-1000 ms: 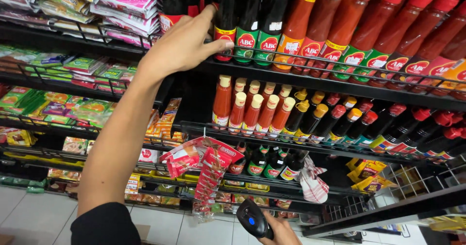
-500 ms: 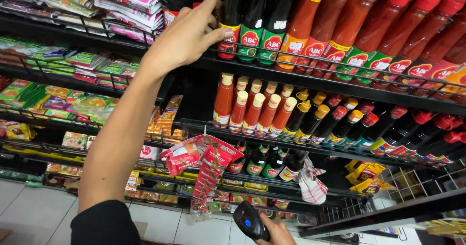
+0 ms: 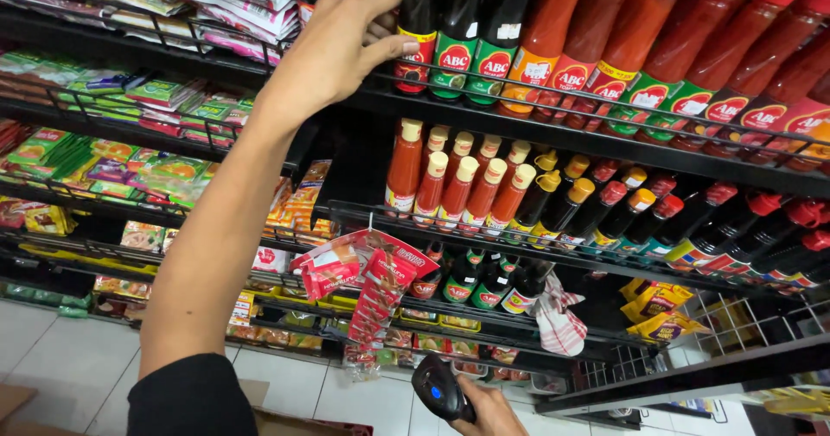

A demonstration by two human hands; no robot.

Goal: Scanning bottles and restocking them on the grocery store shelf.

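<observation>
On the top shelf [image 3: 605,138], left hand [image 3: 341,43] pinches a dark bottle [image 3: 418,21]: likely heavy, slick, breakable, so grip mid-body. Right hand [image 3: 488,410] clasps a scanner [image 3: 441,390].

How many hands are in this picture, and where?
2. The left hand reaches up, touching a dark sauce bottle on the top shelf; the right hand holds a black scanner at the bottom edge.
</observation>
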